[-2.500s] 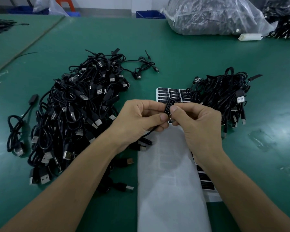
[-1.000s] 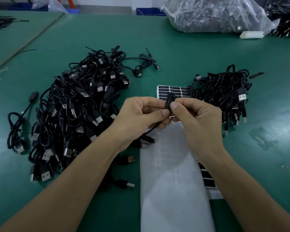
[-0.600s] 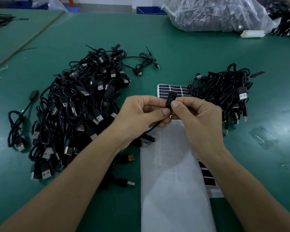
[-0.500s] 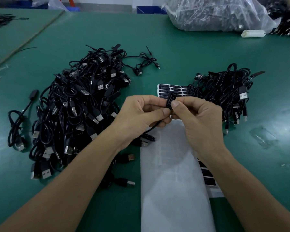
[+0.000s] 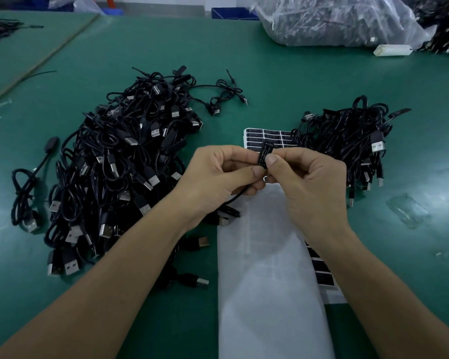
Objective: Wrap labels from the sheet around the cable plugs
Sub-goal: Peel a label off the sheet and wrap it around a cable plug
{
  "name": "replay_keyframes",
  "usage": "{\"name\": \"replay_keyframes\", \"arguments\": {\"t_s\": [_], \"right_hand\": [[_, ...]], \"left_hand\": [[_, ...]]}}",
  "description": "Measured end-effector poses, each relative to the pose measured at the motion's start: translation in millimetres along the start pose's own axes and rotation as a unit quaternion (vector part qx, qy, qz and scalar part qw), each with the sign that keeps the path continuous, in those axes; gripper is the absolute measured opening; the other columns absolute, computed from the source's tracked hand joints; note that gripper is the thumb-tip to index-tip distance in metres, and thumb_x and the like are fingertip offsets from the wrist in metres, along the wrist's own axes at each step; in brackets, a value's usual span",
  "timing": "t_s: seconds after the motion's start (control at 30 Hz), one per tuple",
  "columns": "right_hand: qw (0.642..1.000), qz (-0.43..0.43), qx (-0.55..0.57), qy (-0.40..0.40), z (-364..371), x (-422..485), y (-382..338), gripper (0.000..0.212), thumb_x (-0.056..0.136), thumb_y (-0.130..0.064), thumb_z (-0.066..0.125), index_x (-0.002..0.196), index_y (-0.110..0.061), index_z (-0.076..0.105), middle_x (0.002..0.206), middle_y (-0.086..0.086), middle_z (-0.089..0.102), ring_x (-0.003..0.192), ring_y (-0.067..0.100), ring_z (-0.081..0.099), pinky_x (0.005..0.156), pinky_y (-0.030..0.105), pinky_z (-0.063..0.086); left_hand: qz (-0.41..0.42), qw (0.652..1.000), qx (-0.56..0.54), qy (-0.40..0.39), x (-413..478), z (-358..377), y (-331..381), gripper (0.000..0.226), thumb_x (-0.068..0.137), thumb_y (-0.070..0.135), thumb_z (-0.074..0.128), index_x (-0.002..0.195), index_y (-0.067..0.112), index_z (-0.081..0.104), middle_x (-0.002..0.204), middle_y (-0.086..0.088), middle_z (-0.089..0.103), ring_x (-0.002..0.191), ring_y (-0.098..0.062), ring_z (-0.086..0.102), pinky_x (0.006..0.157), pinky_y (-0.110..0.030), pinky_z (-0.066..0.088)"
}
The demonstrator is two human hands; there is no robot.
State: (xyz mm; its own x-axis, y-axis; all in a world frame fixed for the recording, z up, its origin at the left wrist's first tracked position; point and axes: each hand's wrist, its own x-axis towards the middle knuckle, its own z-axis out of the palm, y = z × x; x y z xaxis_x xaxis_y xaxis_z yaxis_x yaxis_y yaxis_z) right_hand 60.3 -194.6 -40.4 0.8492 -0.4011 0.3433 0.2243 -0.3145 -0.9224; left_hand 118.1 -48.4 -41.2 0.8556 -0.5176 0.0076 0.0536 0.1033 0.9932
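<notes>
Both hands meet above the label sheet. My left hand (image 5: 218, 177) pinches a black cable plug (image 5: 264, 156) between thumb and fingers, and its cable runs down under the palm. My right hand (image 5: 309, 182) pinches the same plug from the right, thumb pressed on a black label with white print on the plug. The label sheet (image 5: 267, 137) lies behind the hands, rows of black labels showing. Its lower part (image 5: 322, 275) peeks out beside my right forearm.
A big heap of black USB cables (image 5: 114, 172) lies to the left, a smaller heap (image 5: 347, 146) to the right. White backing paper (image 5: 267, 294) lies between my forearms. A clear bag of cables (image 5: 335, 19) and a white block (image 5: 392, 50) are at the back.
The hands have stayed nearly in place, pinching the plug throughout. My right thumb has shifted slightly along the label.
</notes>
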Motion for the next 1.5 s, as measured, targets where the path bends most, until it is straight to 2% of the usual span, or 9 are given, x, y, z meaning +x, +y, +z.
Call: {"name": "replay_keyframes", "arguments": {"t_s": [0.23, 0.83, 1.5], "right_hand": [[1.000, 0.000, -0.001, 0.009, 2, -2, -2, 0.016, 0.090, -0.010, 0.072, 0.083, -0.024, 0.074, 0.073, -0.011, 0.075, 0.067, 0.005, 0.070, 0.065, 0.016, 0.053], [1.000, 0.011, -0.008, 0.026, 5, -4, -8, 0.018, 0.087, -0.010, 0.072, 0.077, -0.025, 0.074, 0.068, -0.012, 0.073, 0.064, 0.005, 0.070, 0.062, 0.015, 0.053], [0.999, -0.038, 0.017, 0.030, 7, -7, -10, 0.029, 0.082, -0.001, 0.076, 0.073, -0.028, 0.071, 0.065, -0.015, 0.071, 0.057, 0.001, 0.067, 0.059, 0.010, 0.050]], "left_hand": [[-0.004, 1.000, 0.003, 0.008, -1, 3, 1, 0.010, 0.089, -0.002, 0.070, 0.095, 0.006, 0.073, 0.075, -0.007, 0.076, 0.064, -0.010, 0.069, 0.061, -0.017, 0.054], [-0.007, 0.999, 0.005, 0.032, -4, 7, 5, 0.008, 0.087, -0.003, 0.071, 0.093, 0.003, 0.073, 0.072, -0.007, 0.075, 0.064, -0.012, 0.069, 0.063, -0.020, 0.056], [-0.008, 0.999, 0.024, 0.034, -6, 8, 7, 0.015, 0.088, -0.006, 0.065, 0.087, 0.007, 0.074, 0.065, -0.005, 0.070, 0.059, -0.011, 0.064, 0.061, -0.019, 0.055]]}}
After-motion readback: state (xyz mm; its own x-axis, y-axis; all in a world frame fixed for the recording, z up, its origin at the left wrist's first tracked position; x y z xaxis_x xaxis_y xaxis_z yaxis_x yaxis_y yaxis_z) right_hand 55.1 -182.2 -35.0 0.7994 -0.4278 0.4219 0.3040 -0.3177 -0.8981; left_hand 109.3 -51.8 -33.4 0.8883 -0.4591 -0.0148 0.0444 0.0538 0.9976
